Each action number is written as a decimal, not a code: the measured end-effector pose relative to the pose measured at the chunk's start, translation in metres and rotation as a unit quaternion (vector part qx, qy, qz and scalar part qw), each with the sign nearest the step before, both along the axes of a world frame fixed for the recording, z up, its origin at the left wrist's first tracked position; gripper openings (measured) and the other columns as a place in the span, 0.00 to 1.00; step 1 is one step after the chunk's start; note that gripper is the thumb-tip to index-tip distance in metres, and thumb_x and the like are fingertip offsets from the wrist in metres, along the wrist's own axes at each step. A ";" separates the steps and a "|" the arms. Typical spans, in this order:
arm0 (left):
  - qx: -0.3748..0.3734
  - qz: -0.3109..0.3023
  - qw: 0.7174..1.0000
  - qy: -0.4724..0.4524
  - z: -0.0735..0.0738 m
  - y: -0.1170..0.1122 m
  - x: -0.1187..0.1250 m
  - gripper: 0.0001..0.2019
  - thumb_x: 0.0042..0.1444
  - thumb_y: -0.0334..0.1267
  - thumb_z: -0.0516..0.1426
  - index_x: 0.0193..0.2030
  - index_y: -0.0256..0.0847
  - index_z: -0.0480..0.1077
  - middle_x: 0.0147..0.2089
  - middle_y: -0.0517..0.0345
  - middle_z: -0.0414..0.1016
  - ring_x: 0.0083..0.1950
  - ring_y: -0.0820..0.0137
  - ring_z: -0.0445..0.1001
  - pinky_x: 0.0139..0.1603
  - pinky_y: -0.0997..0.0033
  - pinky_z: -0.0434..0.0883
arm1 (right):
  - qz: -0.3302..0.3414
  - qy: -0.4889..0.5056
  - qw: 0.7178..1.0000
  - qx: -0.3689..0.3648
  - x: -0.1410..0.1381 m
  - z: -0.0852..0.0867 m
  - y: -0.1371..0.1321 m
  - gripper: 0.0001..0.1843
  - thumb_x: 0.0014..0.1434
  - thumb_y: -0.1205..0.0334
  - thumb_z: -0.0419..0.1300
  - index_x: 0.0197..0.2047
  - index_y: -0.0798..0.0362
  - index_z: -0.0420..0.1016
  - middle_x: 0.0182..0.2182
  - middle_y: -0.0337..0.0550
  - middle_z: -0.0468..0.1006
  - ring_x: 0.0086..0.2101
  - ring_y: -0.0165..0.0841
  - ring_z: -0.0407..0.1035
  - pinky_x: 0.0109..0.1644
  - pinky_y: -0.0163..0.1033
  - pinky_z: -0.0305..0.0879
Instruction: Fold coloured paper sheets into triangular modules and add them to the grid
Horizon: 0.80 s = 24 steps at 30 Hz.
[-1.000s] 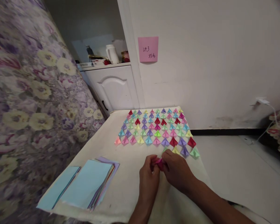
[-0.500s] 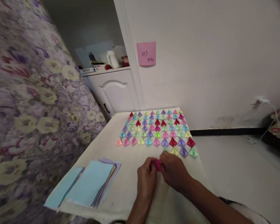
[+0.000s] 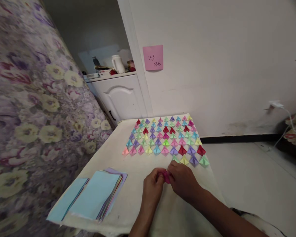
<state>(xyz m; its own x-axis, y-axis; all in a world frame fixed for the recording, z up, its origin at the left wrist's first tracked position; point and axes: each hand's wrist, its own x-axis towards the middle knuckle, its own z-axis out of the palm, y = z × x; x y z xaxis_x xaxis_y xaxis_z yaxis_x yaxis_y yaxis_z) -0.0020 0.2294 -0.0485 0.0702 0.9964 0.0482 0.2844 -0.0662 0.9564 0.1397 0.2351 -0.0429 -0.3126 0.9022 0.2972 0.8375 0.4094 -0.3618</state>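
A small magenta piece of folded paper (image 3: 166, 177) is pinched between my two hands above the near part of the table (image 3: 135, 184). My left hand (image 3: 153, 182) closes on its left side, thumb and fingers together. On its right side my right hand (image 3: 182, 177) grips it, fingers curled and partly covering it. Just beyond my hands lie rows of small folded paper pieces (image 3: 165, 142) in many colours, each with a raised point. The exact folds of the magenta piece are hidden by my fingers.
To the left lie a stack of coloured paper sheets (image 3: 97, 194), light blue on top, and a narrower light blue stack (image 3: 67, 199). A floral curtain (image 3: 39, 115) hangs at the left. Behind stand a white cabinet (image 3: 123, 95) and a wall with a pink note (image 3: 153, 58).
My left hand has shifted slightly left and its thumb now shows on the magenta paper. My right hand is almost where it was, and the view has moved very little.
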 end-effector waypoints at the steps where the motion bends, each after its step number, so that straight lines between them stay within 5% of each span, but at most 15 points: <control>1: -0.012 -0.005 1.000 -0.019 -0.001 0.001 -0.001 0.10 0.52 0.33 0.50 0.36 0.39 0.72 0.30 0.59 0.76 0.33 0.69 0.73 0.37 0.71 0.69 | 0.001 -0.004 1.000 0.000 0.000 0.000 0.000 0.05 0.54 0.69 0.53 0.28 0.53 0.68 0.30 0.40 0.70 0.30 0.31 0.65 0.31 0.35 0.49; 10: -0.097 -0.016 0.988 -0.118 -0.006 0.003 -0.007 0.13 0.50 0.41 0.56 0.41 0.37 0.72 0.36 0.53 0.77 0.38 0.67 0.75 0.43 0.66 0.71 | -0.002 -0.011 1.000 0.005 -0.001 0.000 0.000 0.05 0.53 0.69 0.53 0.27 0.54 0.68 0.29 0.41 0.71 0.29 0.31 0.65 0.31 0.36 0.48; 15: -0.152 0.003 0.975 -0.163 -0.006 0.003 -0.013 0.19 0.51 0.50 0.55 0.43 0.37 0.71 0.38 0.51 0.77 0.36 0.67 0.76 0.40 0.66 0.72 | -0.031 0.111 0.992 -0.046 0.002 -0.006 0.005 0.05 0.52 0.69 0.54 0.25 0.54 0.68 0.27 0.39 0.70 0.27 0.28 0.63 0.30 0.34 0.48; 22: -0.105 -0.015 0.977 -0.184 0.009 -0.002 -0.009 0.14 0.50 0.43 0.58 0.41 0.37 0.72 0.33 0.54 0.78 0.35 0.67 0.76 0.38 0.68 0.72 | 0.034 0.333 0.914 -0.228 0.010 0.001 0.018 0.04 0.50 0.66 0.56 0.26 0.54 0.71 0.23 0.37 0.72 0.26 0.29 0.66 0.30 0.33 0.59; 24: -0.068 -0.011 0.980 -0.187 0.018 -0.007 -0.007 0.13 0.51 0.41 0.58 0.42 0.37 0.72 0.32 0.54 0.78 0.35 0.67 0.76 0.38 0.68 0.72 | 0.081 0.419 0.860 -0.278 0.013 0.005 0.019 0.05 0.51 0.63 0.57 0.29 0.55 0.71 0.24 0.37 0.74 0.27 0.29 0.67 0.33 0.34 0.62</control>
<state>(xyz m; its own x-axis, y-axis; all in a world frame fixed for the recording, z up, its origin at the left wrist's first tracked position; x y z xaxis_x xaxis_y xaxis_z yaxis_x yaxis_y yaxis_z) -0.0087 0.2223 -0.0304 0.0934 0.9939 -0.0582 -0.0868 0.0663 0.9940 0.1531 0.2543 -0.0376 -0.3334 0.9426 0.0154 0.1348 0.0639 -0.9888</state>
